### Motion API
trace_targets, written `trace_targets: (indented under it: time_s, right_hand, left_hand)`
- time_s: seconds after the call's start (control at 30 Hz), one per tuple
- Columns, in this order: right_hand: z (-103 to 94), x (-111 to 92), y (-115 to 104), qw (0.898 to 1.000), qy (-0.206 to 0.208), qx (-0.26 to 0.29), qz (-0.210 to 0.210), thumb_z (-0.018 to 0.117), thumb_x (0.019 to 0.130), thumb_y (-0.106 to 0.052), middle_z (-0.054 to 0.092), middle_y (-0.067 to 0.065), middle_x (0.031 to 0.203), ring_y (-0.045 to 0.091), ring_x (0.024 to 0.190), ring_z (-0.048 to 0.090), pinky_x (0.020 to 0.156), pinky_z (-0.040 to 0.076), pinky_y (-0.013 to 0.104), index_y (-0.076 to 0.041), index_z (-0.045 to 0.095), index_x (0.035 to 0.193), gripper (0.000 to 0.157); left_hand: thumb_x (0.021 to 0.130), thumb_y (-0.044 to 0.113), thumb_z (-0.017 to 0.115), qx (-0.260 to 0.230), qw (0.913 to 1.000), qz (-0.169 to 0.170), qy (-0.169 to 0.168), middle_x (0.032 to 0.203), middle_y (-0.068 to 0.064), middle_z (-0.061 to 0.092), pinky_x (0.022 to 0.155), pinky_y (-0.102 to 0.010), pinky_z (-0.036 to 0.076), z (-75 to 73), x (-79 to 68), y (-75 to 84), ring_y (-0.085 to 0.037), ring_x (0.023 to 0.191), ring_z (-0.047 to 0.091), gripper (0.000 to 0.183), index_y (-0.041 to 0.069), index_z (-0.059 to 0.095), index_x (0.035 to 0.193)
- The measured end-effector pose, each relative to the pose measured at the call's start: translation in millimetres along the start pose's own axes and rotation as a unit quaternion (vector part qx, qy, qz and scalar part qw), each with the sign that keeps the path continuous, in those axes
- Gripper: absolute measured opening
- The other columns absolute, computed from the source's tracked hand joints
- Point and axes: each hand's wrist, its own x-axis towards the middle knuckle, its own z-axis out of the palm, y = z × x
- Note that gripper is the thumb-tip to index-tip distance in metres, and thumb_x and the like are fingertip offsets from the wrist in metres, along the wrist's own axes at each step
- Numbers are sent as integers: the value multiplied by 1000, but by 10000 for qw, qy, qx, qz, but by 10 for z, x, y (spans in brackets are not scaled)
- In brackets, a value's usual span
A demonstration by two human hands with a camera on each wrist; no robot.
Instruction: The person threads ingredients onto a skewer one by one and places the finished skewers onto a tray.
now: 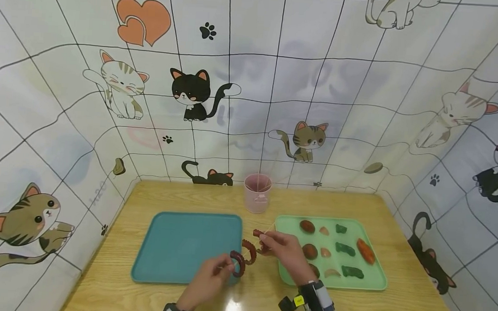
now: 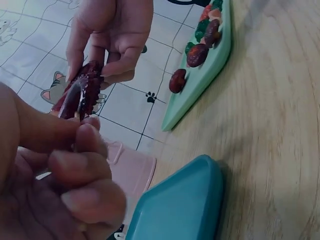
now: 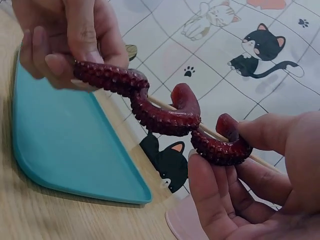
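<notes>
The left hand (image 1: 208, 277) pinches one end of a thin, pale wooden skewer (image 3: 162, 103), its fingertips against the nearest of three dark red, glossy, curled tentacle-shaped pieces (image 3: 167, 120) threaded along it. The right hand (image 1: 287, 254) pinches the piece at the other end between thumb and fingers, with the skewer running on past it. The skewer is held above the gap between two trays. To the left lies a teal rectangular tray (image 1: 187, 249); to the right, a light green rectangular tray (image 1: 288, 223) bears brown rounded pieces (image 1: 309, 251), small pale orange pieces (image 1: 325, 252), green crinkled pieces (image 1: 345, 249) and an elongated orange-red piece (image 1: 366, 251). Behind, a pink bucket-shaped cup (image 1: 256, 204) holding thin sticks stands on the light wooden table (image 1: 203, 198), before a white, black-gridded, cat-printed backdrop (image 1: 251, 79).
</notes>
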Motion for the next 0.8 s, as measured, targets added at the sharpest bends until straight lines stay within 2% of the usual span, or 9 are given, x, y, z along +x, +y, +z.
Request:
trace_targets:
  time_s: [0.1, 0.2, 0.3, 0.4, 0.5, 0.63, 0.8]
  right_hand:
    - [61, 48, -23, 9998, -22, -110, -139, 72, 97, -32, 70, 19, 106, 27, 95, 70, 85, 61, 34, -1, 73, 102, 32]
    - [128, 87, -48, 9998, -31, -100, -196, 70, 99, -29, 70, 22, 107, 22, 92, 71, 84, 61, 34, 1, 73, 107, 32]
    - [184, 127, -51, 9998, 90, -62, -176, 69, 100, -27, 72, 23, 107, 20, 91, 72, 84, 62, 34, 3, 71, 117, 35]
    - [221, 173, -21, 9992, 324, -157, -148, 68, 100, -26, 74, 21, 106, 21, 91, 73, 82, 62, 34, 4, 70, 123, 38]
    - [242, 226, 45, 9979, 442, -462, -50, 67, 101, -25, 75, 17, 105, 19, 90, 73, 82, 62, 32, 2, 70, 124, 36]
    - [282, 289, 179, 9935, 385, -1071, 90, 66, 101, -21, 75, 11, 104, 16, 88, 72, 80, 61, 30, -1, 70, 123, 30]
    - [379, 323, 322, 9789, 388, -2006, -56, 67, 98, -18, 74, 5, 99, 13, 85, 67, 74, 57, 30, -4, 72, 117, 24]
  left_hand:
    - [103, 14, 60, -198, 9989, -248, 350, 80, -10, 62, 61, -22, 45, -12, -6, -25, -5, 66, 54, 13, 8, 64, 91]
    - [101, 8, 61, -391, 9939, -571, 856, 71, -5, 58, 57, -22, 43, -10, -6, -50, -7, 62, 55, 12, 6, 65, 90]
    - [101, 6, 61, -486, 9853, -848, 1405, 68, -4, 58, 54, -22, 41, -8, 1, -75, -10, 60, 55, 12, 4, 65, 90]
    - [100, 7, 62, -391, 9728, -1153, 1969, 66, -4, 59, 54, -24, 40, -4, 16, -112, -12, 60, 54, 12, 3, 66, 89]
    - [100, 6, 62, -281, 9597, -1419, 2410, 65, -3, 59, 55, -25, 39, 18, 28, -156, -14, 59, 53, 13, 2, 66, 88]
    - [98, 4, 62, -217, 9450, -1669, 2804, 64, -2, 60, 56, -26, 40, 80, 45, -227, -14, 59, 54, 13, 1, 67, 87]
    - [94, 3, 63, -153, 9325, -1832, 3107, 66, -3, 63, 56, -26, 43, 174, 87, -287, -14, 60, 56, 11, 2, 67, 85]
